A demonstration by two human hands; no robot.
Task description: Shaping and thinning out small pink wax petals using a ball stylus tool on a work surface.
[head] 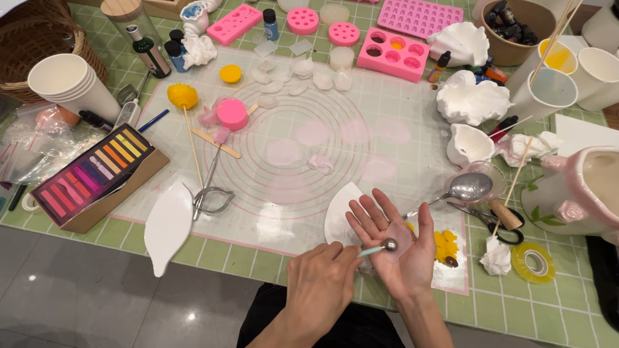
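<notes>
My right hand [412,267] lies palm up over the table's front edge, fingers spread. A thin, pale, translucent petal piece [403,236] rests on the palm. My left hand [319,283] is closed around a ball-tipped modelling tool [382,247]. The tool's metal ball presses on the petal's lower edge in my right palm. A white curved dish [338,219] sits partly hidden under both hands.
A translucent mat [290,148] with pink circles covers the green-checked table. On it or around it lie a white leaf-shaped dish [167,225], a box of pastel sticks [97,174], a metal spoon [467,188], scissors [493,222], a tape roll [532,261], pink moulds [393,55], paper cups [71,80] and a pink-trimmed pot [580,193].
</notes>
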